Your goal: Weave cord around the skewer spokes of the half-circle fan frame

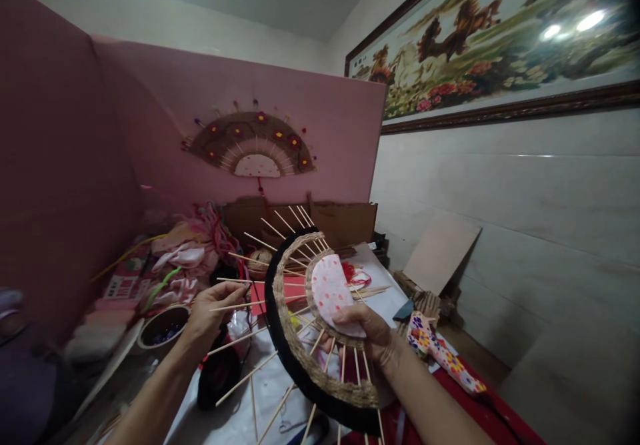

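in the head view, the right hand [367, 330] grasps a half-round fan [313, 301] by its straight inner edge, thumb on the spotted pad [329, 285] and fingers curled behind. the fan is up in front of the person, above the white tabletop [193, 421], tilted so that its curved side faces left and down. thin sticks [237, 343] spread out from the pad, running through a tan braid [300, 350] and a black band [274, 305] and poking out past it. the left hand [220, 303] is beside the stick ends, thumb and fingers pinched on black yarn [219, 377], whose loose bundle lies below that hand. behind the fan lies a red card [259, 295]. on the left are a bowl [150, 328] with small dark pieces inside and a heap of pink cloth [183, 258]; on the right, a flowered tool [445, 353] lies near the right forearm. a finished-looking brown fan [240, 141] hangs on the pink board [330, 108] behind.
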The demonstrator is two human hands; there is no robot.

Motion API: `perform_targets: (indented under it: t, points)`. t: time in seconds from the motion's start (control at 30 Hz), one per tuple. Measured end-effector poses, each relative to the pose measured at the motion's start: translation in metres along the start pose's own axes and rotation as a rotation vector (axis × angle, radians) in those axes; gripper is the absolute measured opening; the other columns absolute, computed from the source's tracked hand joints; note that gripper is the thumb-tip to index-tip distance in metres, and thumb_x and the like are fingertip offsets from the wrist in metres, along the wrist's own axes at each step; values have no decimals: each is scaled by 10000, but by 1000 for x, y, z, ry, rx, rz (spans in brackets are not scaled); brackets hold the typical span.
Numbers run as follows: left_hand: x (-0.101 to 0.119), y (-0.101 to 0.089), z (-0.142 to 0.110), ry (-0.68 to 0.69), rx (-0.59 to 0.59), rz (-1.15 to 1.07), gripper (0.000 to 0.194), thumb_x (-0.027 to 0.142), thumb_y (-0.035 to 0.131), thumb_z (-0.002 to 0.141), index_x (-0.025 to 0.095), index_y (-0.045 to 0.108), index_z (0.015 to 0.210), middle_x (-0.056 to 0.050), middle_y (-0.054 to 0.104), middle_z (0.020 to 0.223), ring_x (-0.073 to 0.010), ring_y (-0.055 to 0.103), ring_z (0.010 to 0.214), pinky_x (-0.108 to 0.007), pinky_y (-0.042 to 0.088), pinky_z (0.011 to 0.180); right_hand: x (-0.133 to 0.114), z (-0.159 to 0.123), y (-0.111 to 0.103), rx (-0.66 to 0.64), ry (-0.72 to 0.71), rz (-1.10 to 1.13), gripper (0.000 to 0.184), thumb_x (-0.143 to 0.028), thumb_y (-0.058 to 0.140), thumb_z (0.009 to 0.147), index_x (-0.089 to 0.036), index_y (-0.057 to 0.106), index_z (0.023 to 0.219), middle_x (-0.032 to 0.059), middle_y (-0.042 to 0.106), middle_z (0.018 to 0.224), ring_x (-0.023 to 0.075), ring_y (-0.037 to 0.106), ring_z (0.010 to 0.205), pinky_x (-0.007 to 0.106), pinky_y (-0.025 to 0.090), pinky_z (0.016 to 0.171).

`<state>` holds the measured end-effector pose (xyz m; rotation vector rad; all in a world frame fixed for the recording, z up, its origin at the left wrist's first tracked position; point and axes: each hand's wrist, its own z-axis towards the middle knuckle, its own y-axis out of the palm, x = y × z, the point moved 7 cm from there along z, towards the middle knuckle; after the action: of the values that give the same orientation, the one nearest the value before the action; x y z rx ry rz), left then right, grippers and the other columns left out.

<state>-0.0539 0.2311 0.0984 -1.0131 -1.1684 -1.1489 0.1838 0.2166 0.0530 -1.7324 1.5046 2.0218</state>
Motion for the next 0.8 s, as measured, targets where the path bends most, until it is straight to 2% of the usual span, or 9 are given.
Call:
perform_targets:
  t: [0.17,0.43,0.7,0.8]
  points:
    - [-4,-7,0,-23,-20,50,324,445,686,619,131,652,689,58,471,438,-35,303,360,-176,149,370,2,2,-3,-8,4,4,332,-200,600,575,-5,655,839,137,705,699,186,657,536,200,495,398]
    - [-7,-12,2,-31,-57,82,301,417,693,618,134,657,716,8,588,566,-70,419,426,-194,220,407,-2,0,-3,30,-40,4,336,-190,593,587,-6,653,861,139,704,701,187,659,548,210,495,418]
    - [-1,-2,2,4,-93,73,280,387,720,584,126,626,620,49,487,462,-41,293,398,-190,148,410,-3,-2,0,43,-46,16,302,-185,582,607,-7,658,839,138,704,686,187,662,541,206,500,420]
    - [1,0,2,6,-96,64,301,384,737,556,120,642,665,37,513,474,-40,292,395,-191,153,410,-4,-2,1,44,-52,34,268,-179,574,613,-11,661,803,132,703,664,183,664,540,195,499,413]
